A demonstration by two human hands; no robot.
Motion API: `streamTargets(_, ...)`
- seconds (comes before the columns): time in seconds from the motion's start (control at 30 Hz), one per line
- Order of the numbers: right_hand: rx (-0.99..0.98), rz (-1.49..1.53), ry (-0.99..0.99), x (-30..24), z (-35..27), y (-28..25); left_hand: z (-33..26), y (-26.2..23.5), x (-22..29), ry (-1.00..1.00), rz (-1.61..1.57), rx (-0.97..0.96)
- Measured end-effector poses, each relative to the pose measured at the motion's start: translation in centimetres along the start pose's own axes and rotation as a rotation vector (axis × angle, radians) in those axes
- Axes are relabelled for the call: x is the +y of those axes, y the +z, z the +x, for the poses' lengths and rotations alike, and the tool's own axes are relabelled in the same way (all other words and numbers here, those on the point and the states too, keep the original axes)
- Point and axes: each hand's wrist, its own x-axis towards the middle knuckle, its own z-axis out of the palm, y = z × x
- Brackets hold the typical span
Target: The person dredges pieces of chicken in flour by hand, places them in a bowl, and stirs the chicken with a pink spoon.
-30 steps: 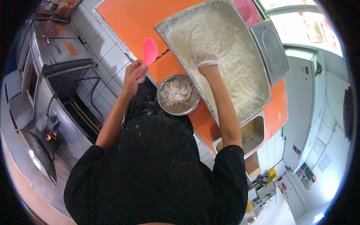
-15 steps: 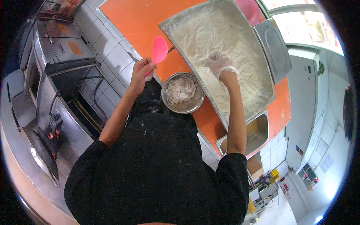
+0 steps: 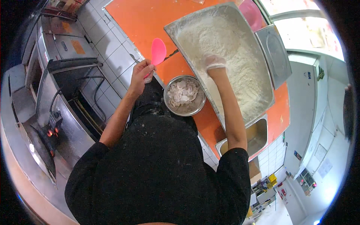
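Two hands work over an orange worktop (image 3: 142,18), and the large steel tray of flour (image 3: 232,48) lying on it serves as the landmark. The right hand (image 3: 214,63), in a thin pale glove, rests palm down on the flour near the middle of the tray, toward the tray's near long rim; its fingers lie partly sunk in the flour, so whether they are spread or closed on anything cannot be told. The left hand (image 3: 141,72) hangs off the tray's left side, well apart from it, above the worktop's tiled front edge, with its fingers wrapped tight round the handle of a pink plastic scoop (image 3: 158,51); the scoop's rounded head points up and toward the tray's near left corner without touching it. Just below that corner, between the two forearms, stands a round steel bowl (image 3: 184,95) holding pale floured pieces, close beside the tray's near rim. A flat steel lid (image 3: 273,52) lies against the tray's right rim, and a pink round container (image 3: 250,13) shows past the tray's far right corner. Beyond the tray's near right end a rectangular steel well (image 3: 255,137) is sunk into the worktop. Far left of the tray, an orange square label (image 3: 78,47) sits on a steel appliance (image 3: 60,75). Far right of the tray, small pale rectangular signs (image 3: 320,152) hang on a white wall.
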Motion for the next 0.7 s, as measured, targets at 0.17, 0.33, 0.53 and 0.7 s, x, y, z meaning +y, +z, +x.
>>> streamTargets(0.17, 0.036, 0.253, 0.265, -2.5, -4.5, -10.2, -0.2, -0.3, 0.2, 0.008, 0.038, 0.033)
streamTargets(0.33, 0.034, 0.248, 0.199, -5.4, -10.4, -17.8, 0.6, 0.6, 0.0, -0.012, 0.031, -0.001)
streamTargets(0.53, -0.132, 0.246, 0.200, -10.5, -12.7, -14.7, 1.0, 1.3, -0.1, -0.028, 0.075, -0.018)
streamTargets(0.7, -0.226, 0.039, -0.134, -13.3, -11.8, -6.6, 1.0, 1.2, -0.8, -0.051, 0.046, -0.021)
